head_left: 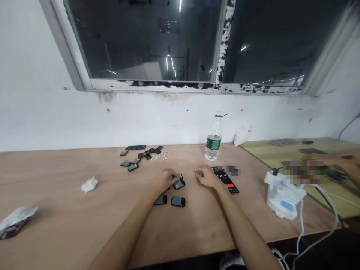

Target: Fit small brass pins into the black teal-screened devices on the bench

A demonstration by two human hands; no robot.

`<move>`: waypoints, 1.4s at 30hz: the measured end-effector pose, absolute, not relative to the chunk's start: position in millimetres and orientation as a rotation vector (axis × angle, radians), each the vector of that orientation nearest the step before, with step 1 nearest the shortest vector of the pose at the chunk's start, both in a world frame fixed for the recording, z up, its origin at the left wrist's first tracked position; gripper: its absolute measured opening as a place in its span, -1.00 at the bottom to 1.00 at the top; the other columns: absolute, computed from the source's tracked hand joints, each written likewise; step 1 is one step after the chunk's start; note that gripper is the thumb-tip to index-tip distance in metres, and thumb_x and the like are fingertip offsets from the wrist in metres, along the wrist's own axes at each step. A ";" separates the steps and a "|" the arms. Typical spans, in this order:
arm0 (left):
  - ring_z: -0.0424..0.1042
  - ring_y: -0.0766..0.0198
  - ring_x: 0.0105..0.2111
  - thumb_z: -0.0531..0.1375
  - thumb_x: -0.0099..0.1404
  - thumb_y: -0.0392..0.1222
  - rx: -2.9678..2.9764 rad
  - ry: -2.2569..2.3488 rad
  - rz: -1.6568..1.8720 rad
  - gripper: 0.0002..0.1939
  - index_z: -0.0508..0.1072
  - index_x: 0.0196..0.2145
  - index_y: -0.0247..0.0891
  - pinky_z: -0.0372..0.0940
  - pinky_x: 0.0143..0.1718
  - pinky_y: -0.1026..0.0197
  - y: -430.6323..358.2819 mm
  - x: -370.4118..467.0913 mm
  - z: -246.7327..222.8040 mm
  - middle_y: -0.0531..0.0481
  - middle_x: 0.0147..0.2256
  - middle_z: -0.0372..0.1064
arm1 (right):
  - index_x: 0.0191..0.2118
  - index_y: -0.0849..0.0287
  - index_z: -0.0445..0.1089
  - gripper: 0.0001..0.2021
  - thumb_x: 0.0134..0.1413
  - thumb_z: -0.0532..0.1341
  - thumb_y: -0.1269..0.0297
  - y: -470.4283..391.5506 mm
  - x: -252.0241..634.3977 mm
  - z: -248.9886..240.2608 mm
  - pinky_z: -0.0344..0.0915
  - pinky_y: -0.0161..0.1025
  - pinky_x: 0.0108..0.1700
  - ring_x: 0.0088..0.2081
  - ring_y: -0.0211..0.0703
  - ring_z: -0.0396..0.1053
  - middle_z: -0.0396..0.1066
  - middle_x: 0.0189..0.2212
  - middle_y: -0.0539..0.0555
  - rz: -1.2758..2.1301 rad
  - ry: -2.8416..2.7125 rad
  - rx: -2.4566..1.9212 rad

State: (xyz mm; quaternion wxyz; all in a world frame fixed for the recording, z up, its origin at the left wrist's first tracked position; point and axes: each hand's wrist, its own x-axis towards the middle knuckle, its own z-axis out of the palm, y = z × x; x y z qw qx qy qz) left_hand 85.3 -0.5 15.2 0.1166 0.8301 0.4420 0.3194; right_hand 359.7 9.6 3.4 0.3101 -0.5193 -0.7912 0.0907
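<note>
My left hand (pixel 165 181) is closed at the middle of the wooden table, thumb and fingers at a small black device with a grey-green face (pixel 179 184). Another such device partly shows just behind it. Nearer to me lie two more, one beside my forearm (pixel 160 200) and one to its right (pixel 178 201). My right hand (pixel 206 175) rests by a phone (pixel 227 181) with a lit timer screen, its fingers curled; whether they hold anything is too small to tell. Several black devices (pixel 132 167) and small white pieces (pixel 160 156) lie farther back.
A water bottle (pixel 213 144) stands near the wall. On the right are a white power strip (pixel 282 198) with cables and another person's hands (pixel 326 161) over a yellowish surface. Crumpled white tissue (pixel 89 185) and a packet (pixel 17 221) lie on the left.
</note>
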 end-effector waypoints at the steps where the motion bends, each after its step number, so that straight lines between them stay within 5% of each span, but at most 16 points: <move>1: 0.49 0.10 -0.15 0.32 0.30 -0.11 2.456 1.318 0.903 -0.89 0.59 -0.29 -0.18 0.33 -0.01 0.08 -0.8 85.5 15.4 -0.05 -0.23 0.57 | -0.13 0.14 0.61 -0.75 0.09 0.24 0.43 9.3 360.6 3.0 0.27 0.05 0.17 0.04 0.12 0.38 0.53 -0.07 0.19 0.238 -2.123 -1.394; 9: 0.45 0.09 -0.09 0.20 0.41 -0.05 2.502 1.293 0.880 -0.77 0.61 -0.26 -0.18 0.26 0.04 0.09 -12.4 92.0 28.9 -0.09 -0.16 0.52 | -0.10 0.15 0.58 -0.77 0.14 0.25 0.43 5.9 358.6 4.4 0.26 0.02 0.17 0.04 0.07 0.39 0.57 -0.09 0.15 0.280 -2.180 -1.282; 16: 0.49 -0.05 -0.12 0.45 0.13 0.00 2.641 1.293 0.576 -0.73 0.58 -0.26 -0.13 0.21 0.02 0.03 -29.5 98.1 35.7 -0.07 -0.21 0.55 | 0.02 0.16 0.53 -0.69 0.16 0.27 0.34 -4.3 339.3 11.2 0.42 -0.09 0.01 -0.10 -0.06 0.50 0.55 -0.08 0.17 0.642 -1.991 -0.986; 23: 0.53 0.05 -0.24 0.43 0.11 -0.12 2.517 1.302 0.581 -0.83 0.63 -0.28 -0.08 0.28 -0.16 0.15 -25.2 95.9 35.1 0.01 -0.25 0.60 | -0.05 0.19 0.55 -0.64 -0.01 0.39 0.24 -8.1 320.7 6.5 0.47 -0.11 -0.12 -0.25 -0.09 0.53 0.60 -0.29 0.12 1.009 -1.850 -0.899; 42: 0.49 0.11 -0.37 0.45 0.06 -0.09 2.436 1.410 0.588 -0.83 0.57 -0.43 -0.16 0.23 -0.37 0.22 -24.4 92.6 30.4 0.03 -0.45 0.51 | -0.12 0.21 0.57 -0.72 0.00 0.36 0.29 -11.3 321.5 9.3 0.45 -0.17 -0.16 -0.28 -0.12 0.49 0.58 -0.29 0.12 0.943 -1.902 -0.964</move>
